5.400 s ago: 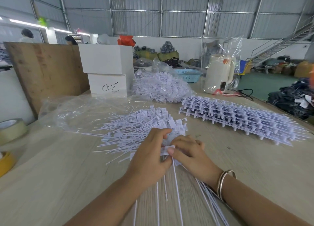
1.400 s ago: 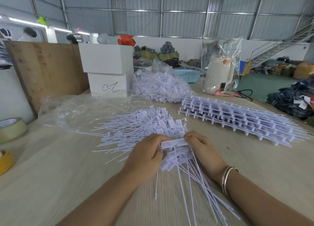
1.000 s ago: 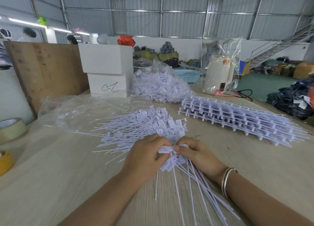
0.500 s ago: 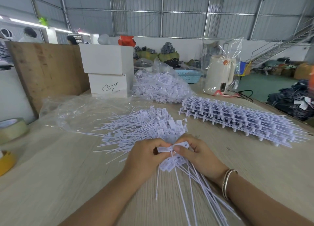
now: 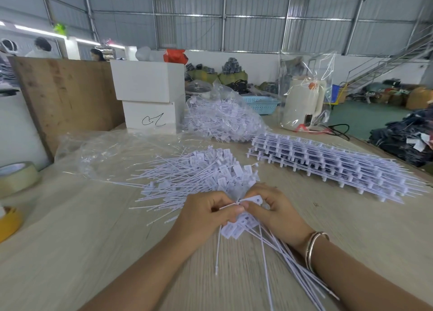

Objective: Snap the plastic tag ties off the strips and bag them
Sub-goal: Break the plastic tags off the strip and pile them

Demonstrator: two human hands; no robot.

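Hands meet just in front of the loose tie pile [image 5: 199, 175]: left hand [image 5: 201, 219] and right hand [image 5: 278, 213] pinch one strip [image 5: 251, 199]; uneven twisting could scatter ties across the bench [image 5: 70, 240].

Your two forearms come in from the bottom edge and converge toward the middle of the view, bare to the wrist. Your left hand [image 5: 206, 213] sits knuckles up, fingers curled under, with thumb and forefinger pinched together at the point where both hands meet. Your right hand [image 5: 275, 211] mirrors it just beside, the back of the hand turned up and to the right, fingers curled inward and thumb tip pressed against the forefinger. The two sets of fingertips touch or nearly touch each other. Your right wrist carries thin metal bangles [image 5: 312, 247], and both wrists lie low.
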